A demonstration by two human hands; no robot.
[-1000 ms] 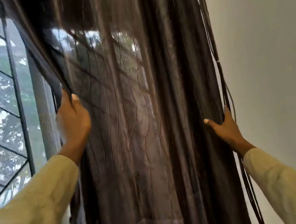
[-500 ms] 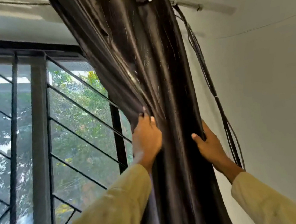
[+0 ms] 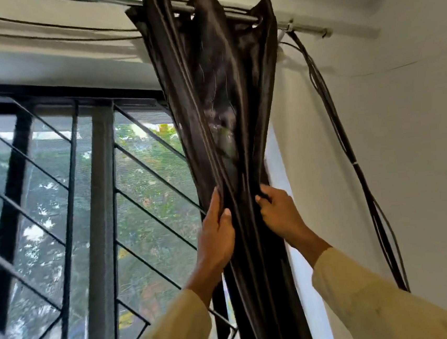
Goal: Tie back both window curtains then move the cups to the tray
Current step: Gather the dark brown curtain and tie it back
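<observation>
A dark brown satin curtain (image 3: 220,93) hangs from a metal rod (image 3: 304,29) at the window's right end, bunched into a narrow column. My left hand (image 3: 219,232) grips the bundle's left edge, thumb in front. On the right side, my right hand (image 3: 281,213) curls its fingers into the folds at about the same height. The two hands squeeze the fabric between them. No cups or tray are in view.
The window (image 3: 84,210) with black diagonal grille bars and mesh fills the left. A bundle of black cables (image 3: 352,162) hangs down the white wall (image 3: 406,151) right of the curtain. The rod's end bracket sits near the corner.
The curtain went from spread wide over the window to a tight bundle at the right. Both hands moved closer together, and the view tilted up to show the rod.
</observation>
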